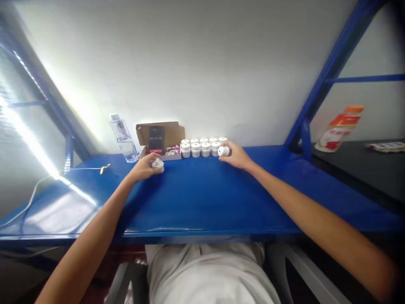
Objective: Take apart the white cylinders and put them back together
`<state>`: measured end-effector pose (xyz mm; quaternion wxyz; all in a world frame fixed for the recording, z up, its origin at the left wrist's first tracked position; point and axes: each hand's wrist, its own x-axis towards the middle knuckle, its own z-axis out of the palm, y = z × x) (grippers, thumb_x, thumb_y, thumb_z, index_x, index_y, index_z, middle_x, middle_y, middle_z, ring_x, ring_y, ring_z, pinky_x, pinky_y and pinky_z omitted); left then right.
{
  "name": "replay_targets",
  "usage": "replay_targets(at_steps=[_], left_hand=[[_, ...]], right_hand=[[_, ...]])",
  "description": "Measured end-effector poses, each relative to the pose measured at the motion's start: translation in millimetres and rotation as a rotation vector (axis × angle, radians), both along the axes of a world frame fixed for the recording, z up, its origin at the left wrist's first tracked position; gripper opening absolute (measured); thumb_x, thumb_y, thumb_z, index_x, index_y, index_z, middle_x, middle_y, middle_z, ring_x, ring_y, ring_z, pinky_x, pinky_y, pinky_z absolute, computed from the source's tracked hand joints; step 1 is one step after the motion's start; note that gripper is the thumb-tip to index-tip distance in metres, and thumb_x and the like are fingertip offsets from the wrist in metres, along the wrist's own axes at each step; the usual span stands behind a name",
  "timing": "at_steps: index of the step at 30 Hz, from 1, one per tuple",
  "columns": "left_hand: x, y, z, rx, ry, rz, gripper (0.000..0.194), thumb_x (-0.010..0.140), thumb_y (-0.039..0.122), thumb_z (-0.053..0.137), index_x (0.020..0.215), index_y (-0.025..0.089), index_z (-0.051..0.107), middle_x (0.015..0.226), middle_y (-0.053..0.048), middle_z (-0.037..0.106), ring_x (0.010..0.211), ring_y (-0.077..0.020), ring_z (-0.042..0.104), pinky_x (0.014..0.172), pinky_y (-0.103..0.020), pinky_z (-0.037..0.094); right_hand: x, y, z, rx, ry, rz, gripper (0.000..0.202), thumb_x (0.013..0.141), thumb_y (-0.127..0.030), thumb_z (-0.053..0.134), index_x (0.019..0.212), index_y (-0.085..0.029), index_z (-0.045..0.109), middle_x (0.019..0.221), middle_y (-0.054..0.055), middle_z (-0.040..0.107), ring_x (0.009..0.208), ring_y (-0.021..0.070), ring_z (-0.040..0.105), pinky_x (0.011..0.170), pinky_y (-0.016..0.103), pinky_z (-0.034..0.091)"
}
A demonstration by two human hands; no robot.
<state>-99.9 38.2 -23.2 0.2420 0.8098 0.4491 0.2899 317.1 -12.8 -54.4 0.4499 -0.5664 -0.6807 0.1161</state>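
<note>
At the far left, a white cable (35, 189) runs onto the blue surface (190, 198) and ends near a yellow tag (103, 169). A clear bottle (124, 140) stands to the right of the cable, beside an open cardboard box (176, 131). The left hand (144, 168) is in front of the box; its grip is clamped on a white round part (157, 167), and contact between this part and the surface cannot be confirmed. A dark panel (156, 138) with a red lower band stands upright at the box. Right of the box, white cylinders (205, 148) form two adjacent rows near the wall (202, 76). At the right end of the front row, the grip of the right hand (237, 156) is clamped on a white cap-shaped part (224, 151), held tilted. At the far right, an orange-capped bottle (340, 128) rests on a black shelf (354, 169)
</note>
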Motion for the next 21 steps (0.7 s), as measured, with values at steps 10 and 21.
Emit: replay_targets(at_steps=[10,21], left_hand=[[72,-56,-9.5,-0.101,-0.132,-0.388,0.062,0.071,0.038,0.083,0.126,0.019,0.061,0.121,-0.011,0.067,0.104,-0.0247,0.066,0.091,-0.037,0.051],[79,-69,-2.9,-0.336,-0.254,-0.43,0.069,0.068,0.034,0.088,0.124,0.019,0.051,0.101,-0.006,0.073,0.092,-0.0213,0.068,0.086,-0.035,0.052]], right_hand=[[-111,-61,28.2,0.046,0.238,0.537,0.05,0.079,-0.047,0.078,0.123,-0.027,0.063,0.124,0.005,0.066,0.106,0.0241,0.067,0.09,0.038,0.055],[-115,-62,16.7,0.033,-0.061,0.434,0.034,0.079,-0.04,0.076,0.105,-0.02,0.066,0.101,0.004,0.068,0.089,0.0201,0.063,0.079,0.033,0.049]])
